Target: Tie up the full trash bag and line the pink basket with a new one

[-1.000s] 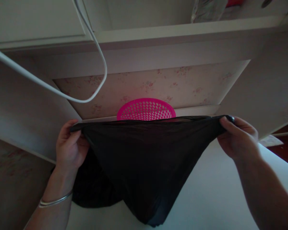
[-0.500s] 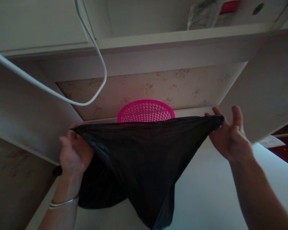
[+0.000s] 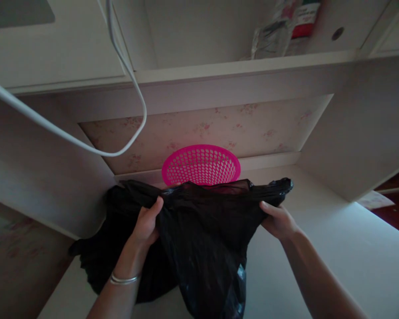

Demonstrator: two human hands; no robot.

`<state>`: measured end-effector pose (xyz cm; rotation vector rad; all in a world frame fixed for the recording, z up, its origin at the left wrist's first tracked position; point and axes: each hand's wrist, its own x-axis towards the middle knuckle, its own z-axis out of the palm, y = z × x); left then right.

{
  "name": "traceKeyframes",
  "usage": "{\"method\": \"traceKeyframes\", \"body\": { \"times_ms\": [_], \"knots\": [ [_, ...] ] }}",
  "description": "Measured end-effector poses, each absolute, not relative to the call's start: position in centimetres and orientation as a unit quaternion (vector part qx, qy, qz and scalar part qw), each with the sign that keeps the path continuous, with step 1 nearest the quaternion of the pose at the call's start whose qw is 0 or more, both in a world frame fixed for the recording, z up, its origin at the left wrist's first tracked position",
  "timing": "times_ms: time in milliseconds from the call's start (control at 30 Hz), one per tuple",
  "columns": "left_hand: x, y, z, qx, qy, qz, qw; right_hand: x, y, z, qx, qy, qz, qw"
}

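Note:
A black plastic bag [image 3: 209, 235] hangs between my hands, its top edge bunched and its lower part drooping toward me. My left hand [image 3: 146, 223] pinches the rim on the left, thumb on the near side. On the right, my right hand [image 3: 279, 219] grips the rim the same way, with the fingers partly behind the plastic. Just beyond the bag stands a pink mesh basket [image 3: 201, 165], its lower part hidden by the bag. More black plastic [image 3: 109, 248] lies on the white surface at the left, beneath and beside my left forearm.
A white cable [image 3: 69, 138] loops down at the upper left. Above the basket runs a shelf edge [image 3: 239, 71], with a clear package [image 3: 269, 42] and a red-and-white item [image 3: 306, 20] on the shelf. Side panels flank the white surface [image 3: 319, 212].
Both hands have come closer together, and the taut bag edge has gone slack and bunched. The hands have turned with thumbs toward me. More of the basket shows.

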<state>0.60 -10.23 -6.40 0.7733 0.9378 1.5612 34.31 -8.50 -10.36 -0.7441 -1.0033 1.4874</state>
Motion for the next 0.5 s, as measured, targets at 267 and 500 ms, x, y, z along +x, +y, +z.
{"method": "traceKeyframes", "body": {
  "times_ms": [267,500],
  "knots": [
    [4.0,-14.5,-6.0,0.301,0.227,0.679,0.63,32.1,-12.2,-8.5,-0.196,-0.39,0.735,0.519],
    [6.7,-17.7,-7.4,0.256,0.285,0.6,0.702,28.9,-14.6,-10.0,-0.247,-0.393,0.774,0.431]
  ]
}}
